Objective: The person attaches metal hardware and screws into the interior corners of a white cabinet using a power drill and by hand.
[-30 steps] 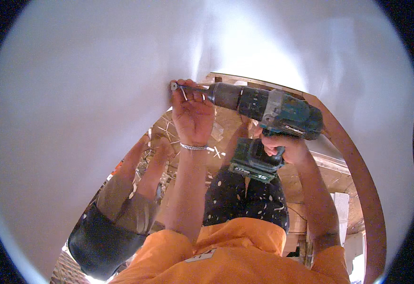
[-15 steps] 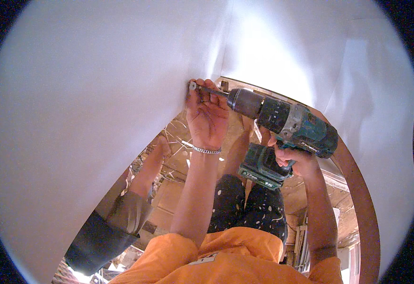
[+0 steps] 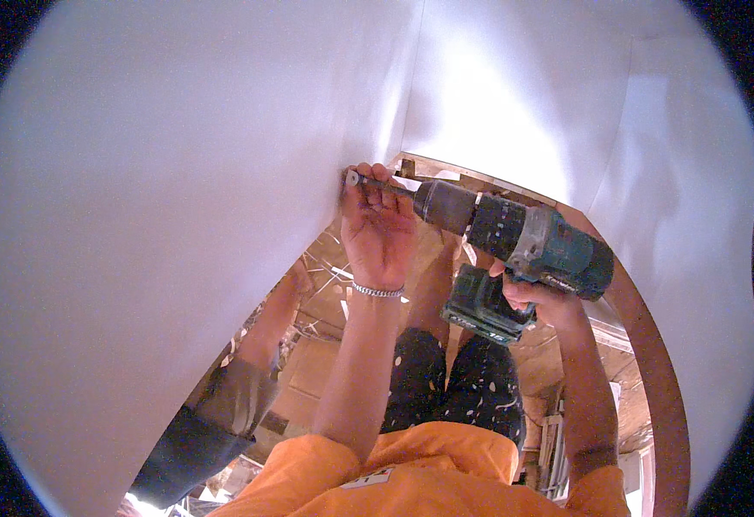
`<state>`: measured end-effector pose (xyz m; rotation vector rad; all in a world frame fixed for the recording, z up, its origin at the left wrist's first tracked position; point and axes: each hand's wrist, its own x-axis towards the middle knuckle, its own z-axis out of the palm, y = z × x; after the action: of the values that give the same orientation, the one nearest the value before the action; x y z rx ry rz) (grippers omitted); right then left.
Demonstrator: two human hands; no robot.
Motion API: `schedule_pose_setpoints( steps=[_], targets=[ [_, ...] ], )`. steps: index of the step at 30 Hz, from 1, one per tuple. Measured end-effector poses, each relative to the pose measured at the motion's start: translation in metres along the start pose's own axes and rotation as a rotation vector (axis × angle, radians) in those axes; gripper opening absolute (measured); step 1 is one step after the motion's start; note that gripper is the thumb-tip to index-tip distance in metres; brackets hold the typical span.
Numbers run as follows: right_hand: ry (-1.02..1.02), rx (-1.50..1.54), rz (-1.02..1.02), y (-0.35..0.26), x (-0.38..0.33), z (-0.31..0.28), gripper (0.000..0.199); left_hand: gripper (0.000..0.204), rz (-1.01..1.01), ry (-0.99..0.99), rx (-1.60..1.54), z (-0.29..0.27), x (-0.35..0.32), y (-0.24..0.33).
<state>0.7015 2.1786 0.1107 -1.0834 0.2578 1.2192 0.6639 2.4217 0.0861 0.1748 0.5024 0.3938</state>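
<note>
My right hand (image 3: 539, 297) grips the handle of a teal and black cordless drill (image 3: 562, 250), with a finger near its trigger. A battery pack (image 3: 487, 302) hangs below the handle. The drill's long bit (image 3: 387, 184) points left to a small white round piece (image 3: 353, 177) at the pale panel (image 3: 178, 189). My left hand (image 3: 379, 228), palm up with a chain bracelet on the wrist, has its fingers bent around the bit's tip and closed about that white piece. Whether the bit enters the piece is too small to tell.
Pale panels (image 3: 489, 95) meet in a corner ahead, with a curved brown edge (image 3: 653, 370) at right. Below lie wooden boards and scattered scraps (image 3: 329, 276). Another person's bare leg and dark clothing (image 3: 196, 448) show at lower left, close to the panel.
Both hands, the drill and the panel corner sit slightly lower in the picture, as the view has shifted. The bit stays at the white piece and both holds are the same.
</note>
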Motion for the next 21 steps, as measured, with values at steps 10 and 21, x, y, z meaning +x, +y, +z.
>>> schedule_pose_setpoints(
  steps=[10, 21],
  targets=[
    [0.045, -0.013, -0.010, -0.006, -0.002, 0.003, 0.037, 0.026, -0.025, -0.001, -0.048, -0.003, 0.002, 0.001],
    [0.010, -0.019, -0.034, 0.001, 0.005, -0.001, 0.030, 0.025, 0.005, 0.022, -0.065, 0.005, -0.003, 0.006]
  ],
)
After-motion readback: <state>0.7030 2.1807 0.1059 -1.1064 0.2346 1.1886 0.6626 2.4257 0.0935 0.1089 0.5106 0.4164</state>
